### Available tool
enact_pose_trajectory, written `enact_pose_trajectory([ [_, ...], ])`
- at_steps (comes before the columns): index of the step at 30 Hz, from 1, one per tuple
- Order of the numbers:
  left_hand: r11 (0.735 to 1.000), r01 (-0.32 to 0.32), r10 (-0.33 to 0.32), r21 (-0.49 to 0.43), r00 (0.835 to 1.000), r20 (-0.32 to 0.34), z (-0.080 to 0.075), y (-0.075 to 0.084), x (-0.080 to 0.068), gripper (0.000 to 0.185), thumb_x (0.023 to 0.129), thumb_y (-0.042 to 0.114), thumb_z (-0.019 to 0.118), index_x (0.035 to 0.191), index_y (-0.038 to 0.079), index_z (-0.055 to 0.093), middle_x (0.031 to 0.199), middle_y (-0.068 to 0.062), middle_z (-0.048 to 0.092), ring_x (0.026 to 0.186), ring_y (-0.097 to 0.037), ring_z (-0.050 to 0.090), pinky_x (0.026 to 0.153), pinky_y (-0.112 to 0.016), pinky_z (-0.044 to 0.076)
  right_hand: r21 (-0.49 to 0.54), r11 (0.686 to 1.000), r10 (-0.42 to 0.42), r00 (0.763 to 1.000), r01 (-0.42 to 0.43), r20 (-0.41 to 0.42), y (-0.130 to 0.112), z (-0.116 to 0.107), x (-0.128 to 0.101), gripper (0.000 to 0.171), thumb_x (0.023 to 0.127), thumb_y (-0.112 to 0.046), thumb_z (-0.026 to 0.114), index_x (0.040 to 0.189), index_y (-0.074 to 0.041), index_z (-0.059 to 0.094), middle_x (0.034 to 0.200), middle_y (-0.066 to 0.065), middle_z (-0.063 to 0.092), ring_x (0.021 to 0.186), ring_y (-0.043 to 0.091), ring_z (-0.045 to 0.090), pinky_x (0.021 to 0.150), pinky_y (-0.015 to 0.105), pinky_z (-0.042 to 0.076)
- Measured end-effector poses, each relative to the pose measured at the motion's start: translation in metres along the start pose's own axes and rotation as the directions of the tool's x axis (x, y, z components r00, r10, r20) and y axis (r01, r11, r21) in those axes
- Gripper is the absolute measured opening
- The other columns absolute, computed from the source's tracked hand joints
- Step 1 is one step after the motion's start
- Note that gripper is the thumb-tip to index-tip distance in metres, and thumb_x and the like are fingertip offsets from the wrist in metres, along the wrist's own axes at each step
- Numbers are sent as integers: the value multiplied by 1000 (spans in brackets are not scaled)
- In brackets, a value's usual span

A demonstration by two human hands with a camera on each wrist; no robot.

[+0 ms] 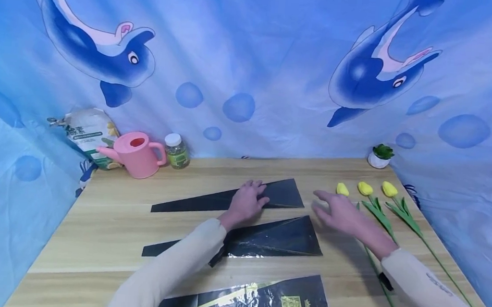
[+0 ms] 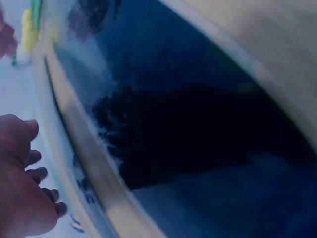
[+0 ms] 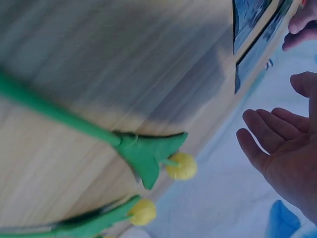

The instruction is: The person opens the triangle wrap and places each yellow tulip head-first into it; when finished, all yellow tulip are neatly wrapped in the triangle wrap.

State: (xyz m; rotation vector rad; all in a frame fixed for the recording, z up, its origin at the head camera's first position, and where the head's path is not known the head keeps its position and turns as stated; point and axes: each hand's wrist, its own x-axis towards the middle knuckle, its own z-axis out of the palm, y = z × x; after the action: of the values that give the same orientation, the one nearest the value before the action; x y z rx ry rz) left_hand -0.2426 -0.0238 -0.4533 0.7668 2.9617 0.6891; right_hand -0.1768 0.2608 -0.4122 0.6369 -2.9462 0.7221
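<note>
Three black, glossy, tapered wrapping sleeves lie flat on the table, wide ends to the right. My left hand (image 1: 247, 203) is over the far sleeve (image 1: 285, 193), fingers loosely bent and holding nothing. Its forearm crosses above the middle sleeve (image 1: 282, 238) and hides part of it. The near sleeve (image 1: 269, 302) bears gold lettering and a small crown. Just right of the far sleeve, my right hand (image 1: 343, 214) hovers with fingers spread and nothing in them. In the right wrist view this hand (image 3: 292, 144) shows an open palm.
Three yellow tulips (image 1: 364, 188) with green stems lie at the right, partly under my right arm. A small potted plant (image 1: 380, 157) stands at the back right corner. At the back left are a pink watering can (image 1: 137, 157), a lidded jar (image 1: 177, 153) and a white-and-green bag (image 1: 91, 131).
</note>
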Motion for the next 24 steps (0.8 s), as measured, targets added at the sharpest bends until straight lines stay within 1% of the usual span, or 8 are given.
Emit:
enact_pose_trajectory([
  [1, 1000, 1, 0, -9, 1000, 12, 4, -1, 3, 54, 100, 32, 62, 144, 4, 52, 151, -16, 45, 142, -40, 34, 117, -49, 27, 19, 1000, 12, 1000, -12, 3, 1, 2, 4, 47, 100, -17, 62, 136, 11, 52, 93, 20, 71, 74, 30, 70, 74, 46, 59],
  [2, 1000, 2, -2, -15, 1000, 21, 7, -2, 5, 55, 100, 33, 62, 145, 4, 51, 152, -16, 45, 142, -40, 33, 117, -50, 26, 34, 999, 23, 1000, -24, 9, 2, 4, 7, 47, 100, -17, 61, 136, 12, 51, 108, 25, 69, 89, 36, 70, 84, 51, 57],
  [3, 1000, 3, -3, -15, 1000, 28, 10, -4, 7, 56, 100, 33, 62, 146, 4, 50, 152, -16, 44, 143, -40, 32, 118, -49, 25, 46, 998, 39, 999, -39, 16, 4, 5, 10, 47, 100, -17, 61, 136, 12, 51, 122, 29, 64, 102, 40, 67, 92, 54, 53],
  [4, 1000, 13, -12, -16, 999, 40, 11, -6, 8, 56, 100, 33, 61, 146, 4, 49, 153, -17, 42, 144, -40, 30, 118, -49, 23, 57, 997, 49, 999, -50, 24, 5, 7, 12, 48, 100, -17, 61, 137, 12, 51, 131, 30, 58, 114, 43, 61, 95, 56, 50],
  [7, 999, 32, -32, -8, 998, 60, 12, -14, 11, 54, 101, 31, 61, 146, 4, 50, 154, -16, 40, 145, -39, 29, 119, -48, 20, 71, 994, 84, 995, -88, 57, 9, 10, 17, 50, 100, -18, 60, 137, 14, 49, 133, 31, 56, 118, 44, 58, 98, 57, 48],
  [14, 1000, -24, 25, -3, 997, 75, 12, -26, 11, 49, 103, 25, 57, 145, 2, 50, 155, -17, 39, 146, -39, 26, 120, -50, 18, 80, 992, 97, 993, -102, 71, 13, 16, 31, 52, 100, -18, 60, 138, 15, 47, 130, 32, 57, 118, 43, 58, 100, 55, 47],
  [20, 999, -36, 37, -18, 998, 58, 13, -26, 10, 46, 103, 22, 55, 144, 0, 51, 154, -19, 40, 145, -40, 27, 119, -52, 19, 156, 981, 109, 992, -117, 62, 12, 23, 42, 48, 100, -13, 59, 138, 14, 46, 131, 29, 58, 120, 41, 58, 101, 52, 47],
  [24, 999, -35, 35, -8, 999, 40, 14, -25, 11, 45, 103, 23, 56, 142, 1, 53, 152, -18, 42, 144, -41, 29, 118, -53, 20, 186, 977, 102, 994, -107, 33, 14, 28, 47, 45, 99, -8, 58, 136, 15, 48, 128, 29, 60, 118, 41, 59, 101, 52, 47],
])
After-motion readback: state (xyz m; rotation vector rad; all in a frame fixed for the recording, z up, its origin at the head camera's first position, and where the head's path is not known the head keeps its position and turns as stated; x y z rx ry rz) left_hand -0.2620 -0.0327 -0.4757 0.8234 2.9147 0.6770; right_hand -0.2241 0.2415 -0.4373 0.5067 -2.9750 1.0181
